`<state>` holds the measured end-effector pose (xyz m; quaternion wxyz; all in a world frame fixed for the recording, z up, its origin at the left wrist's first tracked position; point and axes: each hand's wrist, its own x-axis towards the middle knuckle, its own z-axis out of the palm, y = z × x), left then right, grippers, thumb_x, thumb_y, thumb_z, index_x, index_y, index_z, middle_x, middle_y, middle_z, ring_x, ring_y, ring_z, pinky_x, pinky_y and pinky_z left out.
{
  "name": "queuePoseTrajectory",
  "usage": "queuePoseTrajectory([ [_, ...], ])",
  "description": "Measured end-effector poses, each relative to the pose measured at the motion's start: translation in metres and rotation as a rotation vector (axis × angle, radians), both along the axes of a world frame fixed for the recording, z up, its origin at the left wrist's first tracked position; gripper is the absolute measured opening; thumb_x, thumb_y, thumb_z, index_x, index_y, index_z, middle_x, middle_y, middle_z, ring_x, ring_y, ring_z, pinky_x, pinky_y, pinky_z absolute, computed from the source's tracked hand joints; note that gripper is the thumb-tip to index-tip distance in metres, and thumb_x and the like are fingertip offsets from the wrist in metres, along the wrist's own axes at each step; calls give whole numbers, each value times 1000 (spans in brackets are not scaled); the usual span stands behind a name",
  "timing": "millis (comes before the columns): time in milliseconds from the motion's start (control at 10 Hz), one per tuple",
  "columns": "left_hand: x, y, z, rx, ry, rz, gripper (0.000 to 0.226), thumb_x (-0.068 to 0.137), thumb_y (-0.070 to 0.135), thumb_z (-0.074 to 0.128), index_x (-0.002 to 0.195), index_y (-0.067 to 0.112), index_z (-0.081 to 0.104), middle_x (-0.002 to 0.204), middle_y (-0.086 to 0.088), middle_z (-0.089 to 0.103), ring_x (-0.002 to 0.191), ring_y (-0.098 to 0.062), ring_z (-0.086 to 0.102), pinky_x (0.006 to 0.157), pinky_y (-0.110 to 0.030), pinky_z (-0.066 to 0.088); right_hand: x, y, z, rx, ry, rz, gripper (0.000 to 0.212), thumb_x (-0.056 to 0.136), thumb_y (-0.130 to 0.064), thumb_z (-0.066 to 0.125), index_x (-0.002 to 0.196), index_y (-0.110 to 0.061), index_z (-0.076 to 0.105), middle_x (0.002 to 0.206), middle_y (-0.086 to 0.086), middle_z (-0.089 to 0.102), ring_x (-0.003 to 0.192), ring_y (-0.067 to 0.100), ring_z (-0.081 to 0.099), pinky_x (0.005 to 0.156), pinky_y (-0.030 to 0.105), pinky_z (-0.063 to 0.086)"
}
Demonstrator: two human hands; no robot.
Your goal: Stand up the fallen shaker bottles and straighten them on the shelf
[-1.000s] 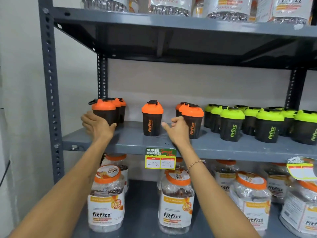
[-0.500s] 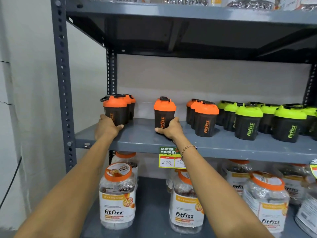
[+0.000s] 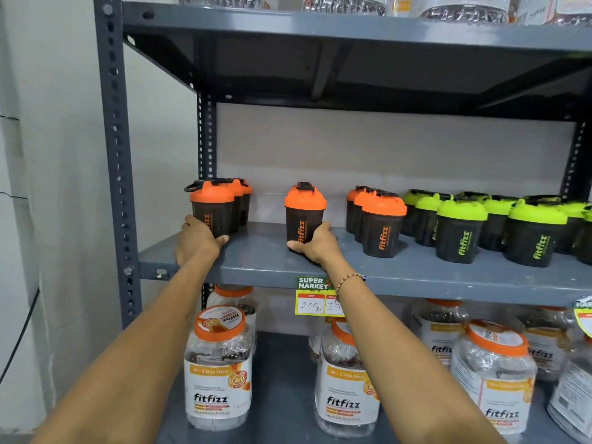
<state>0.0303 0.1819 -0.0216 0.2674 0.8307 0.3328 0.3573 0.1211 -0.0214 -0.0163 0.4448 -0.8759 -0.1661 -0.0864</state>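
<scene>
Black shaker bottles with orange lids stand upright on the grey middle shelf [image 3: 256, 261]. My left hand [image 3: 197, 240] grips the base of the front left orange-lidded shaker [image 3: 212, 206], which heads a short row at the shelf's left end. My right hand [image 3: 315, 243] wraps the base of a lone orange-lidded shaker [image 3: 304, 209] in the middle. To its right stands another row of orange-lidded shakers [image 3: 381, 222], then several green-lidded shakers [image 3: 461, 229]. All visible shakers are upright.
The grey steel upright [image 3: 115, 155] frames the left side. An upper shelf [image 3: 352, 30] hangs close overhead with wrapped jars on it. Large fitfizz jars [image 3: 219, 370] fill the shelf below. A price tag [image 3: 312, 296] hangs on the shelf's front edge.
My right hand moved from pointing beside the middle shaker to gripping its base. My left hand stays on the left shaker. The view has shifted left and closer.
</scene>
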Motion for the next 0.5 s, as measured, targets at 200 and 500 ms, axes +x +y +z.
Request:
queuePoseTrajectory([
  [200,0,-1,0,-15,13,4,73,79,35,74,130,-1,36,128,-23,52,118,-40,51,94,-49,45,-12,-3,6,-70,7,-26,91,75,-38,78,139,2,28,143,18,37,134,35,41,110,45,37],
  [500,-19,-66,-7,294,-530,-63,54,96,34,46,140,5,35,140,-18,44,129,-33,43,107,-44,40,-140,-79,-28,-145,-385,184,14,90,-40,55,93,-28,62,100,-15,54,95,1,55,77,22,43],
])
